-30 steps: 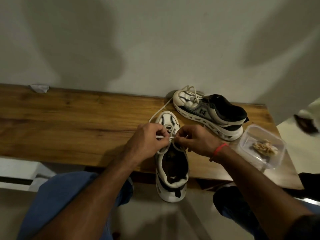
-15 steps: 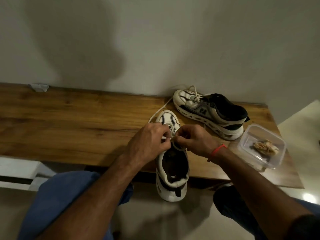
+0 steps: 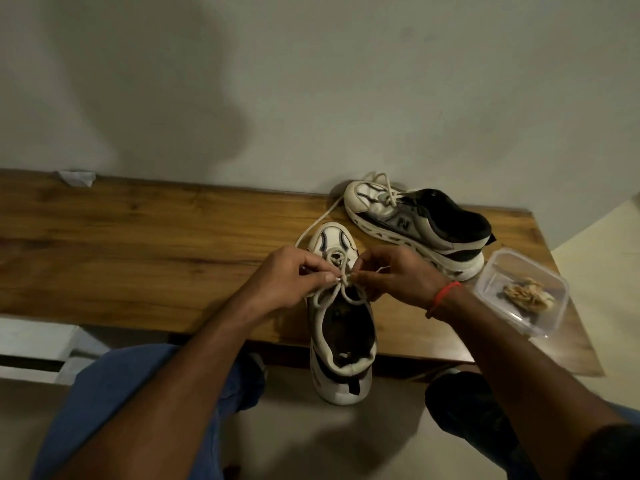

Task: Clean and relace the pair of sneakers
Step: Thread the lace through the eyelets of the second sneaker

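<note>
Against a plain grey-green wall, a long brown wooden worktop (image 3: 138,244) carries a pair of worn white, grey and black sneakers. The nearer white sneaker (image 3: 341,327) stands toe toward the wall, its heel overhanging the worktop's front edge above a pale floor (image 3: 304,441). Over its tongue, the left hand (image 3: 291,278) and the right hand (image 3: 394,273) meet, each with fingers curled and pinching the off-white shoelace (image 3: 341,289) at a small knot between the fingertips. Two loops of lace fall from the knot across the sneaker's dark opening, and a loose strand runs from near the left hand back toward the wall. A red thread band (image 3: 443,297) circles the right wrist.

Behind and to the right, the second white and grey sneaker (image 3: 419,226) with black lining rests on its sole at an angle, toe toward the wall, laces lying loose over its front. Just beside its heel, near the worktop's right end, sits a clear plastic square container (image 3: 519,292) holding a crumpled tan cloth (image 3: 528,297). A small folded scrap of white paper (image 3: 78,177) lies at the back edge, far left, well apart from the shoes. Blue trousers (image 3: 114,403) cover the person's left knee below the worktop's edge.
</note>
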